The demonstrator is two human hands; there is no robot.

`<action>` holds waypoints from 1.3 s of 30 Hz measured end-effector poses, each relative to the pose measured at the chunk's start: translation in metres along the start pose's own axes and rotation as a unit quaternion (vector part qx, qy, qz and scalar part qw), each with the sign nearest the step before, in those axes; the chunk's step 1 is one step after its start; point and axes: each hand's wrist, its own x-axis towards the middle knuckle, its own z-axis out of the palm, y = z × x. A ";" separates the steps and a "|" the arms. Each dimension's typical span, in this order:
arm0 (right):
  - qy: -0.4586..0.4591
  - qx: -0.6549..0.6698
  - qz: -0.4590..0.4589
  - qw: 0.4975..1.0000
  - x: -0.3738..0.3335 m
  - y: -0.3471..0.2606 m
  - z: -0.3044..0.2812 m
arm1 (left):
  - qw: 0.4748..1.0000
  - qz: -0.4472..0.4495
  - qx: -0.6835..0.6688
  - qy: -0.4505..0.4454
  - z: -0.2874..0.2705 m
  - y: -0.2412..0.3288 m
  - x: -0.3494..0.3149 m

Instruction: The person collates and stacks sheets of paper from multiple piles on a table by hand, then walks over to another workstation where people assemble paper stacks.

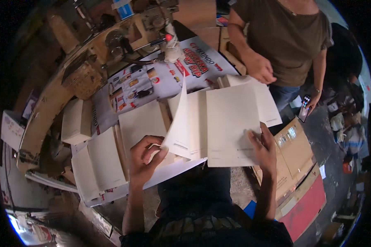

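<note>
Person at a cluttered workbench lifting 1 cream sheet from a row of paper stacks

Seen from above: the left hand [146, 158] pinches the lower corner of a loose cream sheet [178, 123], which curls upright between 2 stacks, while the right hand [263, 149] lies flat, fingers spread and gripping nothing, on the stack of sheets [231, 123] to the right. More cream stacks [105, 158] sit to the left on a printed poster [161, 78] covering the bench. A second person [284, 37] stands across it, 1 hand near the far sheets. The step looks like gathering sheets 1 by 1; the next move likely calls for carrying the lifted sheet squarely onto a stack without creasing it
</note>
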 end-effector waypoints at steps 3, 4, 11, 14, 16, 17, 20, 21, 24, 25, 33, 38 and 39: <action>-0.130 -0.012 -0.011 0.991 0.026 -0.003 0.027 | 0.971 0.067 0.223 -0.062 -0.023 0.011 -0.001; -0.108 0.006 -0.012 0.994 0.032 0.010 0.038 | 0.953 0.041 0.293 -0.058 -0.024 0.009 -0.004; -0.038 -0.044 0.127 0.990 0.047 0.010 0.070 | 0.907 -0.032 0.409 -0.092 -0.043 -0.015 -0.018; -0.029 -0.015 0.163 0.986 0.046 0.008 0.069 | 0.940 0.001 0.337 -0.057 -0.051 -0.017 -0.022; -0.024 -0.085 0.041 0.995 0.048 0.045 0.053 | 0.973 -0.014 0.231 -0.016 -0.051 -0.015 -0.022; -0.042 -0.116 -0.041 0.992 0.050 0.060 0.049 | 0.973 -0.012 0.228 -0.010 -0.052 -0.016 -0.027; -0.129 -0.051 0.040 0.989 0.043 0.014 0.068 | 0.972 -0.132 0.105 0.162 -0.067 -0.013 -0.047; -0.101 0.015 0.081 0.992 0.042 0.019 0.063 | 0.961 -0.187 0.061 0.193 -0.073 -0.007 -0.054; -0.113 0.056 0.001 0.992 0.036 0.013 0.077 | 0.952 -0.019 0.006 0.305 -0.092 -0.021 -0.090; -0.099 0.095 0.009 0.991 0.031 0.012 0.083 | 0.937 0.019 -0.047 0.345 -0.100 -0.026 -0.099; -0.275 0.018 -0.025 0.961 -0.014 -0.009 0.215 | 0.852 -0.142 0.504 -0.002 -0.161 -0.009 -0.122; -0.153 0.123 0.179 0.964 -0.011 0.005 0.227 | 0.896 -0.086 0.434 0.031 -0.180 0.001 -0.125; -0.159 0.117 0.177 0.964 -0.010 0.005 0.228 | 0.898 -0.087 0.430 0.038 -0.181 0.001 -0.129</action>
